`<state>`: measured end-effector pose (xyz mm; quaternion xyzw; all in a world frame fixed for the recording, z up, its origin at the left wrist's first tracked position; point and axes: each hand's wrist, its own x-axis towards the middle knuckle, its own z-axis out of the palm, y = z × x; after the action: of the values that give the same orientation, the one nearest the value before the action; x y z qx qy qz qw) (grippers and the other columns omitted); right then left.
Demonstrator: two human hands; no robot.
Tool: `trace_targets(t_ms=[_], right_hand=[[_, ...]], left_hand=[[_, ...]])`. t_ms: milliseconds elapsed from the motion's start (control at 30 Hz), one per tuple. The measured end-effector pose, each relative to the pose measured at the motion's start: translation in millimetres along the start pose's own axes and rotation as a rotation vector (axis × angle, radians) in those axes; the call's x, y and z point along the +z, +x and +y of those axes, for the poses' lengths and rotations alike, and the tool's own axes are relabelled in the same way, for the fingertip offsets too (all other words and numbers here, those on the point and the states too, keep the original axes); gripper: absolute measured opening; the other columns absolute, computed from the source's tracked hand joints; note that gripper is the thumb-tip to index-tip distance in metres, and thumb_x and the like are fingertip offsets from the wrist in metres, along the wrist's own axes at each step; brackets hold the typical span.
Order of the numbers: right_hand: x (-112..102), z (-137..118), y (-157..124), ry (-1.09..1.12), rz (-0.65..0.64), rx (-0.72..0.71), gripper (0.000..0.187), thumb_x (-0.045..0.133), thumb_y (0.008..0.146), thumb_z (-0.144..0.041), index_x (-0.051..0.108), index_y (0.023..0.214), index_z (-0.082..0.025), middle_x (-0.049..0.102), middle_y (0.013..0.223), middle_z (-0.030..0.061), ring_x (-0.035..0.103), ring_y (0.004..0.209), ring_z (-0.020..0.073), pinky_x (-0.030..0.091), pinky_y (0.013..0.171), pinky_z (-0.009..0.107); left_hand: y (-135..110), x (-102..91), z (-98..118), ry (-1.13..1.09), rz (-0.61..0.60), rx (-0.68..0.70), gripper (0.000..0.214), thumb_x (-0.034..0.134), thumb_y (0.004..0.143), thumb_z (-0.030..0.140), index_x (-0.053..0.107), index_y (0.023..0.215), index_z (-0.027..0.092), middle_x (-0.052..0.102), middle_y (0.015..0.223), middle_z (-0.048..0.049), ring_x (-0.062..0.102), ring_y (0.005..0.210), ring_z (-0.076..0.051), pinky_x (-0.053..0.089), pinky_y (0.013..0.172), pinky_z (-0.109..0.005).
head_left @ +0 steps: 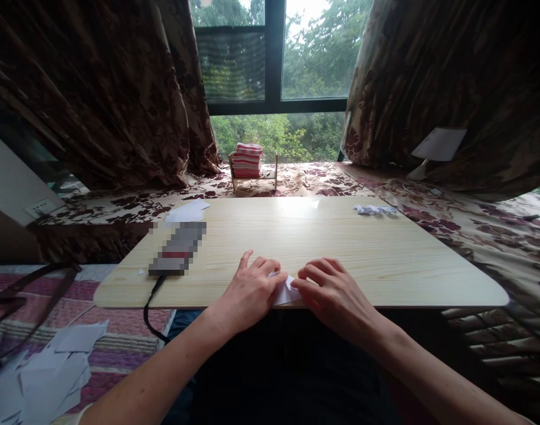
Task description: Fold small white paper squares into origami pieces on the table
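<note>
A small folded piece of white paper (287,295) lies at the front edge of the wooden table, between my two hands. My left hand (254,289) is closed on its left side, thumb and fingers against the paper and one finger raised. On the other side, my right hand (329,289) has its thumb and fingertips closed at the paper's right edge, near a small turned-up flap. Parts of the paper are hidden under the fingers.
On the light wooden table (234,236) are white sheets (187,211), a blurred-out dark device (179,248) with a black cable (149,304), and folded white paper pieces (375,210). Loose papers (52,372) lie on the bed at left. Behind stand a rack of striped cloths (247,160) and a lamp (438,144).
</note>
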<state>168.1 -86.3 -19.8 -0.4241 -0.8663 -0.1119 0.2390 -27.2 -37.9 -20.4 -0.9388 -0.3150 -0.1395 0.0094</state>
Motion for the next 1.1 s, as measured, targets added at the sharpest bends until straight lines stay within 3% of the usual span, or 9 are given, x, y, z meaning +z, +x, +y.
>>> trace_targets(t_ms=[167,900,1100], right_hand=[[4.6,2.8,0.1,0.019,-0.028,-0.040,0.014,0.054,0.087,-0.013,0.064,0.080,-0.018,0.064,0.080,0.0038,0.052,0.081,0.0181,0.036,0.077,0.033],[1.5,4.2,-8.6,-0.031,-0.062,-0.090,0.010,0.057,0.086,-0.014,0.065,0.087,-0.019,0.066,0.087,0.0036,0.054,0.085,0.0194,0.038,0.078,0.034],[4.3,2.1,-14.2,-0.019,-0.087,-0.063,0.016,0.056,0.084,-0.008,0.065,0.093,-0.019,0.066,0.092,0.0045,0.054,0.087,0.0207,0.039,0.079,0.035]], left_hand=[[-1.2,0.0,-0.2,-0.014,0.019,0.001,0.030,0.045,0.088,0.017,0.059,0.112,0.026,0.061,0.110,-0.0043,0.053,0.102,-0.021,0.023,0.105,-0.053],[1.5,-2.0,1.2,0.025,0.008,0.015,0.026,0.046,0.086,0.014,0.061,0.106,0.022,0.062,0.107,-0.0055,0.054,0.099,-0.021,0.021,0.105,-0.056],[1.9,-3.5,3.7,0.028,-0.023,0.001,0.030,0.044,0.089,0.016,0.062,0.111,0.027,0.062,0.106,-0.0046,0.055,0.100,-0.022,0.019,0.105,-0.057]])
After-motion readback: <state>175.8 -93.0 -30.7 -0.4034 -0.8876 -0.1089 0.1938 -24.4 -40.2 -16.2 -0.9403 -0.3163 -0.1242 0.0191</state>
